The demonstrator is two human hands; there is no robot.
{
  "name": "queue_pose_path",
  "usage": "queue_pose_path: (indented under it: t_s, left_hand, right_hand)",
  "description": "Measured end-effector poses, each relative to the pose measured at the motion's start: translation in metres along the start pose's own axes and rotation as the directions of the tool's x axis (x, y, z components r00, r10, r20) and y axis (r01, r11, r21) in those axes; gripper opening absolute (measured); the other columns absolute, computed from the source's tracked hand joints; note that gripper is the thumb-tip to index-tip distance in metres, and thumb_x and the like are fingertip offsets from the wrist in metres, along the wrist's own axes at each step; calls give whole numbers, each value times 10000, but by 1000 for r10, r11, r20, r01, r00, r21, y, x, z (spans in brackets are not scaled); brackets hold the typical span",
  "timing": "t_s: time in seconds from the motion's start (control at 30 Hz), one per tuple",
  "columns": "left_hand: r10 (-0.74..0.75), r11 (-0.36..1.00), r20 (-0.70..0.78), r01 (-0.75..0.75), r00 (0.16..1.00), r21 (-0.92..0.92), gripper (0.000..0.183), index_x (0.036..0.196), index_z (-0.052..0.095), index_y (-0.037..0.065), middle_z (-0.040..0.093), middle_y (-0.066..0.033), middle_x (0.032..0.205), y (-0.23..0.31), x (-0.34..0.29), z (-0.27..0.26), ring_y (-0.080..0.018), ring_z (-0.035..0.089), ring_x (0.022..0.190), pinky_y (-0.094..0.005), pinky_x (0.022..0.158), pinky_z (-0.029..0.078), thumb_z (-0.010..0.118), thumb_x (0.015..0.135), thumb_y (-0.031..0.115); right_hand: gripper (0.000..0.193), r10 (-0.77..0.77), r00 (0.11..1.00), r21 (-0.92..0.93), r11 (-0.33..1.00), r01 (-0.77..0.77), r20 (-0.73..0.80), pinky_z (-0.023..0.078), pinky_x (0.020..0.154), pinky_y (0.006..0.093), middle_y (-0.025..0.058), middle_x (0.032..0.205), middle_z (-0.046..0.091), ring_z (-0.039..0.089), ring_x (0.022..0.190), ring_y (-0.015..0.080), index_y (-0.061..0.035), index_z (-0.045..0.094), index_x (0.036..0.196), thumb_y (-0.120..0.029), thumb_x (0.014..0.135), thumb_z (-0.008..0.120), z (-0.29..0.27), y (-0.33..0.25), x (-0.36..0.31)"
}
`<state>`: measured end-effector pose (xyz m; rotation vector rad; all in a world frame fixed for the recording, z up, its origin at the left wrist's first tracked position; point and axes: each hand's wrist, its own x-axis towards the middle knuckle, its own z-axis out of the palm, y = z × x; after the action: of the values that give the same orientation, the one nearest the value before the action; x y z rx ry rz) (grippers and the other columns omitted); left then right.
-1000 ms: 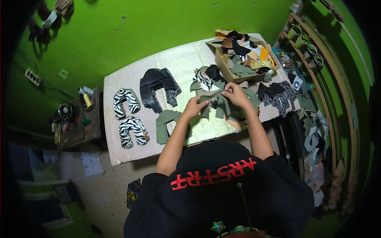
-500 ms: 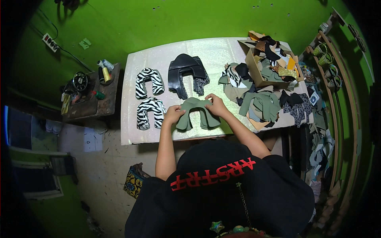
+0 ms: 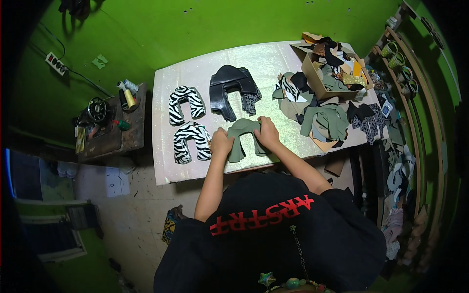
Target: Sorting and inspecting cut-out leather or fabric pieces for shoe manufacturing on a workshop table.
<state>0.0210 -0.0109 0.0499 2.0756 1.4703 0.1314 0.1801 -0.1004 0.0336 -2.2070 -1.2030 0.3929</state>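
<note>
Near the table's front edge, a stack of olive-green U-shaped cut pieces [image 3: 241, 128] sits between my hands, its curved end facing away from me. My left hand [image 3: 222, 143] is closed on the stack's left side. On its right side, my right hand [image 3: 267, 134] grips it too, with fingers over the far edge. Just left of my left hand lies a pile of zebra-print U-shaped pieces [image 3: 191, 142]. A second zebra-print pile [image 3: 186, 105] is farther back. Beyond the green stack rests a pile of black U-shaped pieces [image 3: 234, 90], with patterned dark pieces showing beneath.
A cardboard box [image 3: 320, 83] overflowing with scraps stands at the table's back right. Loose green scraps [image 3: 326, 122] spread in front of it. At left, a sewing machine [image 3: 97, 110] stands on a dark wooden stand beside thread cones [image 3: 129, 97]. A wooden rack [image 3: 415, 122] lines the right wall.
The green pieces have drawn closer together into a narrower, neater stack. Both hands have moved inward along its sides, and the view has shifted slightly.
</note>
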Motion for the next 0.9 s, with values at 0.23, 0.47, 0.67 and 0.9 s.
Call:
queue_pose_path:
  t_s: [0.23,0.47,0.67,0.9]
  left_hand:
    - [258,952,-216,-285,942,-110,275,907,519,27,490,-154,875,31,7,15,-311,529,812,-380,721,437,648,716,177]
    - [480,837,-102,-490,871,-243,224,886,571,30,494,-125,825,61,11,32,-233,517,731,-328,666,435,643,721,163]
    - [541,791,-83,-540,837,-289,223,894,570,27,515,-127,873,74,19,50,-212,533,706,-311,646,448,641,738,170]
    - [471,832,-25,-454,882,-318,219,893,575,20,542,-124,879,91,25,50,-207,547,719,-306,667,459,638,749,173]
  right_hand:
    - [386,41,959,-127,989,-79,-282,382,781,424,145,986,480,459,966,313,-51,500,1034,-166,697,649,-30,34,14]
    - [404,83,957,-306,937,-171,-279,369,807,417,114,1037,461,431,1002,292,-78,521,1027,-184,670,677,-75,85,38]
    - [157,-150,958,-397,917,42,-245,449,714,406,132,875,522,552,831,310,-37,564,835,-112,705,609,-78,125,57]
    - [141,-64,879,-34,998,55,-473,454,680,429,159,823,593,566,780,352,-12,605,805,-142,757,584,-116,125,84]
